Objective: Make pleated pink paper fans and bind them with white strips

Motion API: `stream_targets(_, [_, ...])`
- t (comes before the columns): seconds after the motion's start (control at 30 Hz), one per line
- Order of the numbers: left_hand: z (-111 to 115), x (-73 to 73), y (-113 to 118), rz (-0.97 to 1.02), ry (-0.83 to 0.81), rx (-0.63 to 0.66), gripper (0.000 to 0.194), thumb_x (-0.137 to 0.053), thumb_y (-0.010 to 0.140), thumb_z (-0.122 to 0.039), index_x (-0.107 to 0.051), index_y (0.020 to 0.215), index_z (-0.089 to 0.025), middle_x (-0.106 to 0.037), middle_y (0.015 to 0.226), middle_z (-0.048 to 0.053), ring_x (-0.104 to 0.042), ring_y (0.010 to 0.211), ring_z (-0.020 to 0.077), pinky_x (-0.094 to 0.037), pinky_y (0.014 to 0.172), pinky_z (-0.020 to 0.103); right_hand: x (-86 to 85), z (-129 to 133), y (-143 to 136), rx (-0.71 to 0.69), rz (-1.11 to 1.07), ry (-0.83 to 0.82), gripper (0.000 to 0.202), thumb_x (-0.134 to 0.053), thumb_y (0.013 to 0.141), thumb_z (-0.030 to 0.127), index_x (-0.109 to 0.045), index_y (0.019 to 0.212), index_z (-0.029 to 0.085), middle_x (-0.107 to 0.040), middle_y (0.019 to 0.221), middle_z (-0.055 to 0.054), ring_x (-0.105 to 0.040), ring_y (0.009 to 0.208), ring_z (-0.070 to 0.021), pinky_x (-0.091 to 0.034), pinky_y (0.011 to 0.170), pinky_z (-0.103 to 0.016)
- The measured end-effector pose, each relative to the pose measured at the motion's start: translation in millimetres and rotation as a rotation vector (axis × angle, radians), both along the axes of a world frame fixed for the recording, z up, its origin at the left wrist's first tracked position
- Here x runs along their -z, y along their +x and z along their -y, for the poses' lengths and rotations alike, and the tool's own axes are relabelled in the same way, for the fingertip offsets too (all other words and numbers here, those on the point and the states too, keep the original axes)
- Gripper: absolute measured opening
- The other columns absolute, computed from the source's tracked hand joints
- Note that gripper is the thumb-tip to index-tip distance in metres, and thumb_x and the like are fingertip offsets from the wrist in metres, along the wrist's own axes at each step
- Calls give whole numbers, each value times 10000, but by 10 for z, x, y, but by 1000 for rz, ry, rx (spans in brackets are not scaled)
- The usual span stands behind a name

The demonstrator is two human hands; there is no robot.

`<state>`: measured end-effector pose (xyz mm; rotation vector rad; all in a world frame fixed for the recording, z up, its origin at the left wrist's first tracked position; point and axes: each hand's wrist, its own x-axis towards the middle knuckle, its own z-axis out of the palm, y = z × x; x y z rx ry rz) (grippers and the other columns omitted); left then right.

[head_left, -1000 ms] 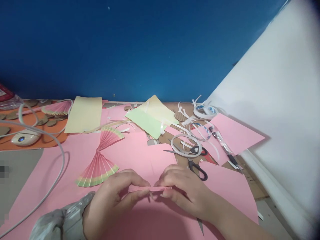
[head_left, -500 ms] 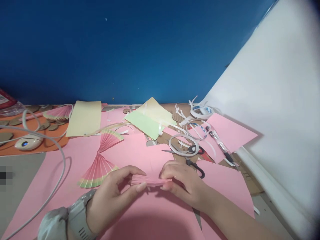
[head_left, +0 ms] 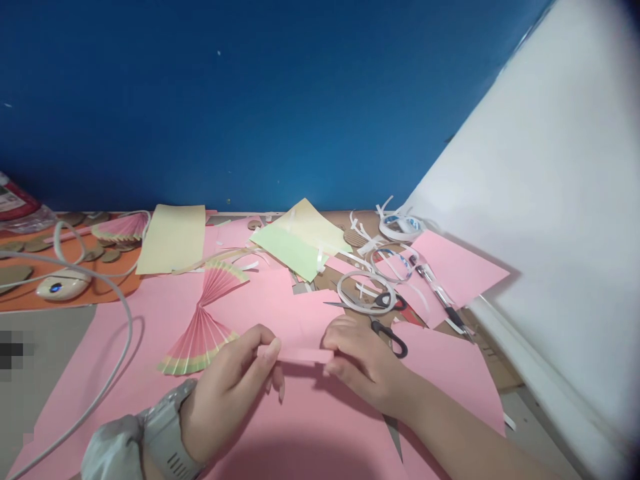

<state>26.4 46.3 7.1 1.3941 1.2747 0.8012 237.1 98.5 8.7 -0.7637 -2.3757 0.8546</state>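
Note:
A narrow strip of folded pink paper (head_left: 303, 355) is stretched level between my two hands, above a large pink sheet (head_left: 310, 427). My left hand (head_left: 240, 373), with a grey watch on its wrist, pinches the left end between thumb and fingers. The right end is pinched by my right hand (head_left: 363, 357). Left of the hands lies a pleated paper fan (head_left: 200, 320), pink with yellow and green edges, narrow at its middle. Black-handled scissors (head_left: 390, 337) lie partly under my right forearm, one blade tip showing below it.
Behind are yellow-green sheets (head_left: 305, 240), rolls of white tape (head_left: 367, 293), a second pair of scissors (head_left: 393, 301) and a pen (head_left: 440, 293). A white cable (head_left: 127, 313) loops along the left beside a white mouse-shaped device (head_left: 63, 285). A blue wall (head_left: 300, 100) closes the back.
The folded paper has turned so its pleats are pressed flat into a smooth strip. My left thumb has shifted up and left onto its end; my right hand barely moved.

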Motion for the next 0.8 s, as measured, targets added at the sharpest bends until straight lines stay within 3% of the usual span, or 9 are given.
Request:
stream_targets(0.07, [14,6,1,-86,12,6,366,-308,946,-414,-447,686,-197,-571,527,-34,-501,518,115,-371,573,257,12,17,-13,2,17,50,359,-463,871,516,-489,762,175,-500,668,-2,-439,641,-144,-315,645,-282])
stream_targets(0.13, [18,4,0,-130,9,12,395,-309,942,-428,-429,643,-199,-558,491,-37,-495,500,116,-366,574,257,15,38,-30,0,63,63,323,-498,864,481,-511,773,171,-523,667,-7,-452,645,-148,-313,645,-284])
stream_targets(0.27, [9,-32,-10,-24,-9,37,362,-340,931,-436,-461,690,-194,-566,512,-36,-540,526,125,-396,590,250,-17,59,-51,7,87,-10,256,-409,932,315,-515,751,168,-534,652,-8,-469,632,-133,-327,639,-269])
stream_targets(0.57, [-40,-86,-7,166,-69,63,260,-448,899,-370,-556,792,-160,-588,671,4,-550,602,135,-447,581,238,-55,35,-43,21,81,-17,279,-402,931,368,-476,737,181,-502,666,1,-444,632,-129,-340,647,-262])
stream_targets(0.8, [-44,-53,-23,69,-43,21,292,-435,904,-387,-510,716,-177,-554,601,-26,-531,552,118,-418,547,217,-50,8,-19,44,-39,-167,352,-288,960,384,-456,724,184,-509,631,10,-486,613,-120,-361,615,-246])
